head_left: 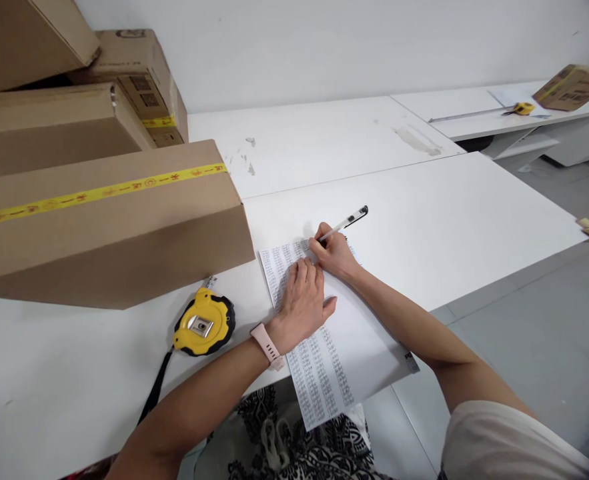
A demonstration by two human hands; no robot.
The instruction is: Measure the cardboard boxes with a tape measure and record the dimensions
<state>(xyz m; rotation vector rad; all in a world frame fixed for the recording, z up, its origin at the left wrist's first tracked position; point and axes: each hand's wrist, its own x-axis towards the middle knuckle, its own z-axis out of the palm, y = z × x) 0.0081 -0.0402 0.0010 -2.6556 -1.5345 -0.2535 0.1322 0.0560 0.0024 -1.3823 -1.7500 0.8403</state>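
The right hand [337,257] is pinching a slim pen [347,221] low on its barrel, thumb and fingers closed around it, while its capped-looking clip end is slanting up and to the right; the fingers are hiding the tip. The pen is probably feeling light, stiff and a little slick, so low on the barrel is looking like the surest hold. Beneath both hands, a sheet of handwritten columns [347,340] is lying on the white table [434,207], its lower end jutting past the near edge. Thin and bendable, it is likely sliding or creasing easily, and pressing it flat is suiting it best. The left hand [304,300] is doing that, palm down, fingers close together, thumb spread, gripping nothing. The forearms are converging from both lower sides, with a yellow tape measure [204,323] sitting left of the left wrist.
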